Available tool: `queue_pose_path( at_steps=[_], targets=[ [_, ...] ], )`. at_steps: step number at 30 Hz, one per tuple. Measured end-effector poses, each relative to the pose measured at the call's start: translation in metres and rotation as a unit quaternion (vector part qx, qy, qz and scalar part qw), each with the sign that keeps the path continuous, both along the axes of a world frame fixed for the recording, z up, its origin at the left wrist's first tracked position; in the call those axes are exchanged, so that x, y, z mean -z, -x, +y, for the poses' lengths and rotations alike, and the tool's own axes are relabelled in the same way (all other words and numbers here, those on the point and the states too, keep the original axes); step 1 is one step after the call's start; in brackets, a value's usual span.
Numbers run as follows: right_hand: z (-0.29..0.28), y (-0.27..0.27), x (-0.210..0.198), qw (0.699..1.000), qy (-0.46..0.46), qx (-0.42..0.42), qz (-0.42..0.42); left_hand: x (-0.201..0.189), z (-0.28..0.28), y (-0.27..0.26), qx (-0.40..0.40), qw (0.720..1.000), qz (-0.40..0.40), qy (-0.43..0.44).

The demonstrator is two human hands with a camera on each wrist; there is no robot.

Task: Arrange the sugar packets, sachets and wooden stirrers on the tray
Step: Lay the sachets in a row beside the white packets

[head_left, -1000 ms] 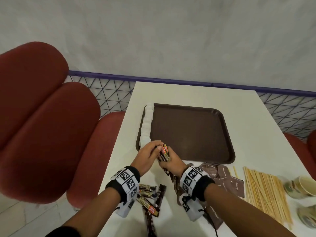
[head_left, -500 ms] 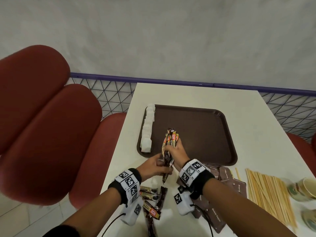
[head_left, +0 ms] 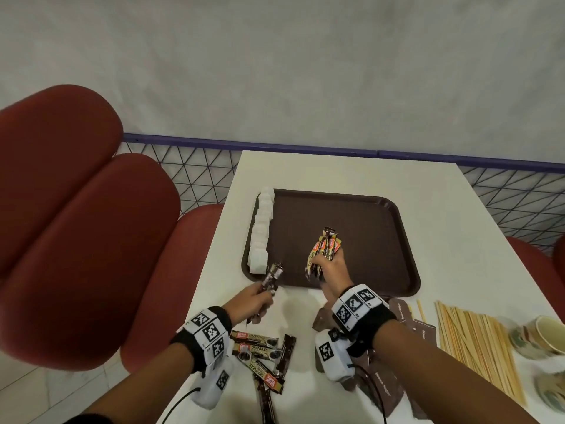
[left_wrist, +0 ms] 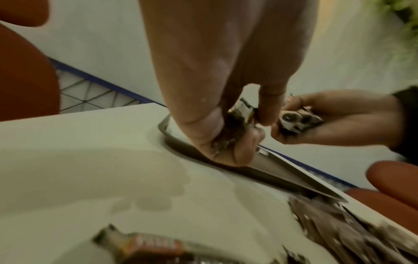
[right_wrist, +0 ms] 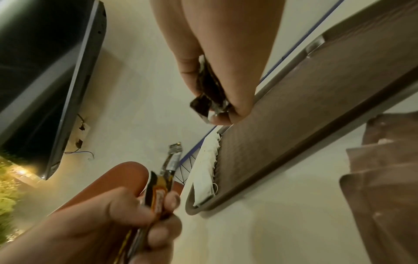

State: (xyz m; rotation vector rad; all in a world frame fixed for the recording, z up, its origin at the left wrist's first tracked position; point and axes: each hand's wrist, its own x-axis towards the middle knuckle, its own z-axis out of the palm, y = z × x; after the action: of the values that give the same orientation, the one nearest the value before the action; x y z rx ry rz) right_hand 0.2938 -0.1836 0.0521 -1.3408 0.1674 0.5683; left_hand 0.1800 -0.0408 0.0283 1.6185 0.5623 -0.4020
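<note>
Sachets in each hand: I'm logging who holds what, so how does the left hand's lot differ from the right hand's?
The left hand grips only a sachet or two, near the tray's front left corner; the right hand grips a fanned bundle of sachets over the tray's floor. The left sachets look mostly dark; the right bundle shows gold and orange labels. Both point up and away.

Hands separated. Left hand (head_left: 252, 301) drew back toward near-left corner of dark brown plastic tray (head_left: 406, 240), gripping a single dark stick sachet (head_left: 272, 276). Right hand (head_left: 331, 267) carried fanned bundle of brown-and-orange coffee stick sachets (head_left: 324, 249) further over the tray.
</note>
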Motion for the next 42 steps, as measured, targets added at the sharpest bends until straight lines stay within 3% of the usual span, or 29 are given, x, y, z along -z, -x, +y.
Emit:
queue_pose_path(
  at_steps=[4,9,14,19,29,31,36,38,42],
  targets=[
    [0.008,0.012,0.001,0.998,0.039,-0.048,0.004,-0.006,0.003,-0.016,-0.11,0.992,-0.05,0.027],
    [0.026,0.031,-0.006,0.992,0.055,-0.116,-0.016,-0.017,-0.018,-0.042,-0.199,0.963,-0.066,0.17],
    [0.039,0.035,-0.007,0.979,0.146,-0.141,-0.034,-0.014,-0.031,-0.05,-0.214,0.937,-0.067,0.266],
    [0.038,0.034,-0.005,0.943,0.266,-0.141,-0.138,-0.016,-0.028,-0.051,-0.206,0.939,-0.06,0.268],
    [0.026,0.028,0.001,0.859,0.317,-0.34,-0.217,-0.012,-0.022,-0.049,-0.184,0.943,-0.087,0.263],
    [0.025,0.025,0.003,0.866,0.291,-0.348,-0.211,-0.01,-0.02,-0.049,-0.191,0.943,-0.094,0.257],
    [0.014,0.015,0.01,0.951,0.154,-0.226,-0.141,-0.009,-0.01,-0.05,-0.254,0.927,-0.124,0.247],
    [0.012,0.011,0.013,0.96,0.136,-0.191,-0.153,-0.007,-0.008,-0.052,-0.277,0.916,-0.142,0.252],
    [0.013,0.01,0.016,0.947,0.143,-0.219,-0.186,-0.004,-0.01,-0.06,-0.31,0.907,-0.154,0.241]
  ],
)
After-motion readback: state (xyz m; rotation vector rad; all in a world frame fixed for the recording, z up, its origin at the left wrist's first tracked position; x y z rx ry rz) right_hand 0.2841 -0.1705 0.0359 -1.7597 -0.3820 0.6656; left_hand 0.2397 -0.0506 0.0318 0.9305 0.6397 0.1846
